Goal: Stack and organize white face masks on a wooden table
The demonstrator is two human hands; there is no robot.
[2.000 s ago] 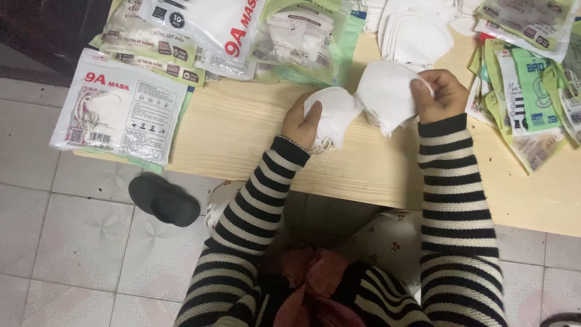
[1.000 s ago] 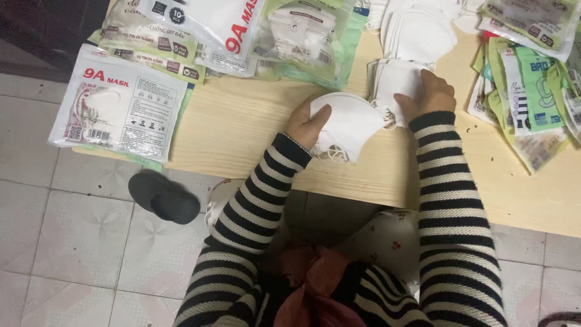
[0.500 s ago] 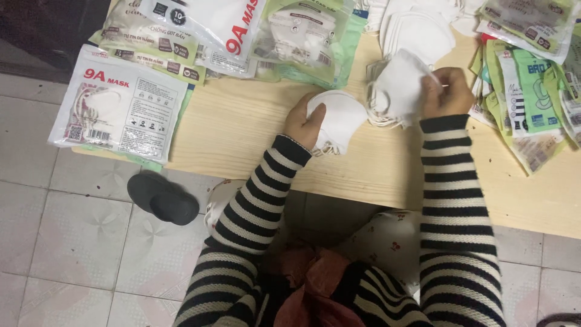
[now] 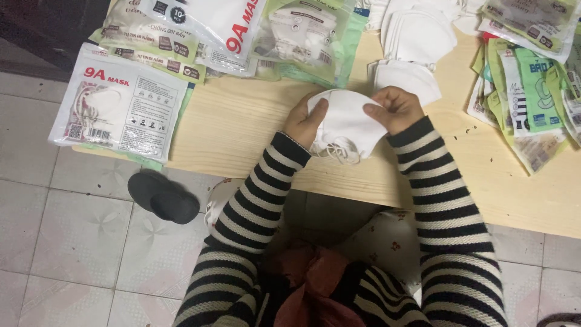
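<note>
Right hand (image 4: 394,109) moved back onto the white mask stack (image 4: 345,124), both hands pinching it, left hand (image 4: 304,120) gripping its edge above the table (image 4: 242,130).

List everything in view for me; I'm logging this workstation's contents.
white masks: a small stack, white, held over the table's near edge
loose masks: pile, white, table's far side
sealed mask packs: several, white and green, table's left end
flat packets: fanned pile, green, table's right
table: one, pale wood
slipper: one, black, tiled floor
left hand: grips stack's left edge
right hand: grips stack's right edge
</note>
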